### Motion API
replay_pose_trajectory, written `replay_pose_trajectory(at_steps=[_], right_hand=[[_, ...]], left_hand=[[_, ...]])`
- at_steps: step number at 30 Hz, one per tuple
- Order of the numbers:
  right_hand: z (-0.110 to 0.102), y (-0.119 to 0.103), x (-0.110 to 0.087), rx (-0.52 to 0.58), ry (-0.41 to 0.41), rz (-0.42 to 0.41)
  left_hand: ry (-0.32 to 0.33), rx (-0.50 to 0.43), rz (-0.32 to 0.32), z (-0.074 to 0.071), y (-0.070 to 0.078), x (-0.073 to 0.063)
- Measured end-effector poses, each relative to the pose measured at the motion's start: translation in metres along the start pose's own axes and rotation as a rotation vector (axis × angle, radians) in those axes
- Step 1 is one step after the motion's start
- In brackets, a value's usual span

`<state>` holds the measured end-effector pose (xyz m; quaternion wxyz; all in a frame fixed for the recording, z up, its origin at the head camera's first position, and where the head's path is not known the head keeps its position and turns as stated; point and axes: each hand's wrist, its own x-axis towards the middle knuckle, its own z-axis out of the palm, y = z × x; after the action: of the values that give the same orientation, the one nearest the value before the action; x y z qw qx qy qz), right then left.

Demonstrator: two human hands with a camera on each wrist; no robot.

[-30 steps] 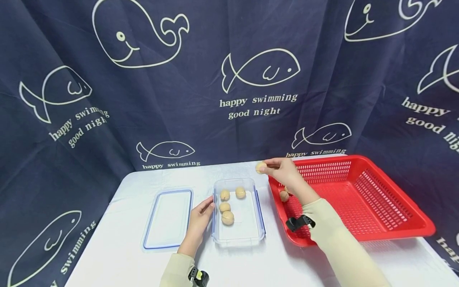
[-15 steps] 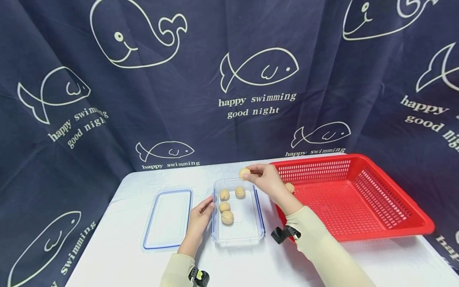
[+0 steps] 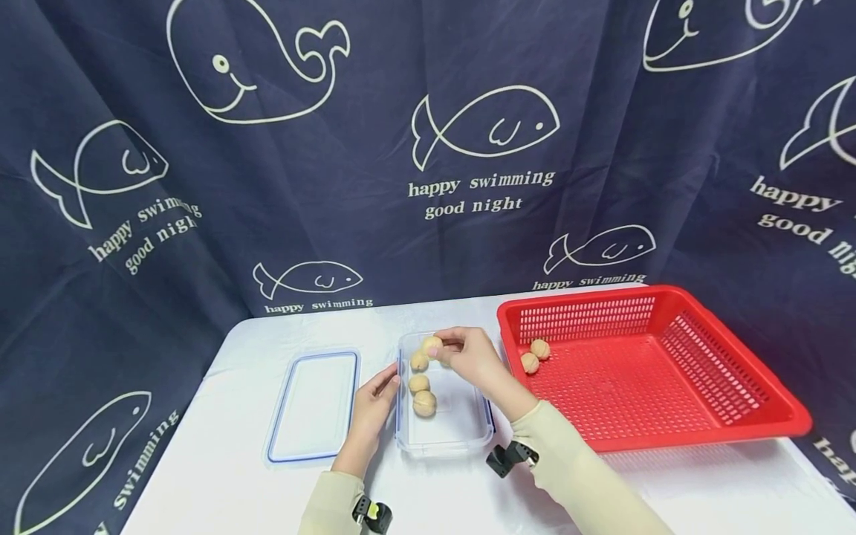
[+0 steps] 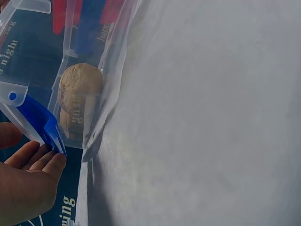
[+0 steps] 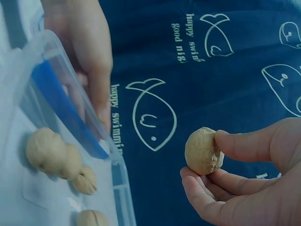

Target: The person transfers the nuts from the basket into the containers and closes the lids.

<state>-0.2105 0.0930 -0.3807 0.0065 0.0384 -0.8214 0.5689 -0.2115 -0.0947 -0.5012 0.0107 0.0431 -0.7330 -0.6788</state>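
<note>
Your clear box (image 3: 461,422) has four walnuts (image 3: 424,403) in it. The red basket (image 3: 642,390) on the right has two more, close together. Your right hand (image 3: 473,362) pinches the lifted walnut (image 3: 432,345) over the far end of the box. It is round, light brown and a bit bumpy. Your left hand (image 3: 372,412) is loose, with fingertips touching the box's blue flap (image 4: 44,122). A blue-edged lid (image 3: 314,407) lies flat on the white surface (image 3: 200,483).
</note>
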Motion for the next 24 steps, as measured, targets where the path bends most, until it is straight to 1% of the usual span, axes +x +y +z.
replay_pose_trajectory(at_steps=[2, 9, 13, 17, 24], right_hand=[[0.004, 0.002, -0.002, 0.002, -0.006, -0.013], [0.016, 0.008, -0.007, -0.007, -0.037, -0.046], [0.022, 0.013, -0.011, -0.019, -0.052, -0.059], [0.029, 0.017, -0.015, -0.036, -0.057, -0.062], [0.036, 0.025, -0.022, -0.041, -0.076, -0.041]], left_hand=[[0.003, -0.001, 0.004, 0.001, 0.001, 0.0], [-0.024, 0.013, -0.002, 0.001, 0.037, -0.021], [-0.022, 0.016, -0.003, 0.002, 0.04, -0.023], [-0.021, 0.022, -0.004, 0.001, 0.035, -0.02], [-0.011, 0.001, -0.007, -0.001, 0.006, -0.002]])
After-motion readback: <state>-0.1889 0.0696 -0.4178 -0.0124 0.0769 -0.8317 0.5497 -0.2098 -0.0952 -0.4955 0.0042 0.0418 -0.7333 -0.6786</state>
